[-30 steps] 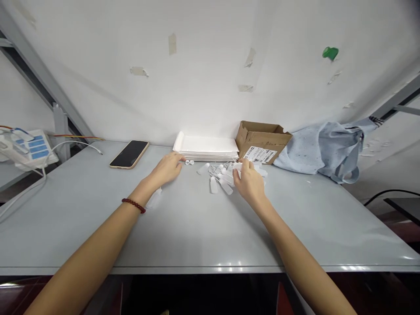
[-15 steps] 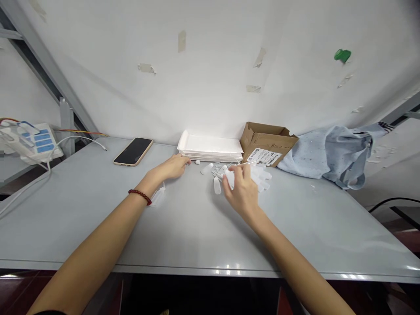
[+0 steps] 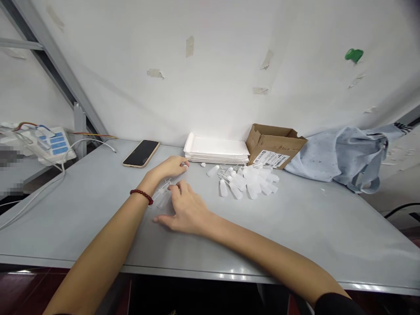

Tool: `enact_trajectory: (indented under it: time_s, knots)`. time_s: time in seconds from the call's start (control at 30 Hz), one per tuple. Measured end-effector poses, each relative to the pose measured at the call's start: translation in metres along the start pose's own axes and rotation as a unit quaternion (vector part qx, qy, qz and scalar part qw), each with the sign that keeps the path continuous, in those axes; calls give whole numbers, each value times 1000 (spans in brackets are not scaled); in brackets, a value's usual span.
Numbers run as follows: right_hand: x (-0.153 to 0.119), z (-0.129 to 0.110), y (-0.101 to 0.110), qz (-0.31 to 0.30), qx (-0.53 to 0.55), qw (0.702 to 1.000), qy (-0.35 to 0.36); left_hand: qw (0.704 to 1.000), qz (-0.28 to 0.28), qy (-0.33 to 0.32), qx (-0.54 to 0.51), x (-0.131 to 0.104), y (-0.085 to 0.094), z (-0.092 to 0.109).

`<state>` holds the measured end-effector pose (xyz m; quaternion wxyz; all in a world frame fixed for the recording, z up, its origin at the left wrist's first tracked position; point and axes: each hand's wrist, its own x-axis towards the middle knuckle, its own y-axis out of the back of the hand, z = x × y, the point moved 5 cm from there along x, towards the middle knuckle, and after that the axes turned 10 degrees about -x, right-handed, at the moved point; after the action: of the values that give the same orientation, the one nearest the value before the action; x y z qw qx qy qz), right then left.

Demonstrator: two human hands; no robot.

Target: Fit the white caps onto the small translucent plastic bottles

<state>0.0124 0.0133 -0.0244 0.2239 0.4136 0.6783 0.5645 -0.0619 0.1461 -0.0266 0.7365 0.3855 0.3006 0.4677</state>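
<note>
One white cap (image 3: 186,166) (partly hidden) pinched in left hand (image 3: 172,166); right hand (image 3: 189,211) spread beside bottles (image 3: 163,200), outlines unclear.

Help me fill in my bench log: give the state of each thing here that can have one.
Left hand: curled, white piece at its fingertips, grip unclear
Right hand: open, thumb spread, beside small bottles
Bottle heap: loose, bottles lying down
Cardboard box: upright, top open
Phone: flat, screen dark
White envelopes: stacked flat
Light-blue cloth: crumpled
White cable: near end loose
</note>
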Motion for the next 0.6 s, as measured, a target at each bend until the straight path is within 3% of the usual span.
enact_trajectory:
  time_s: [0.33,0.6]
  knots:
    - [9,0,-17,-25,19,998,-61,1000,12,13,-23,-3,1,-1]
    - [9,3,-17,-32,7,997,-72,999,17,11,-29,-3,0,-3]
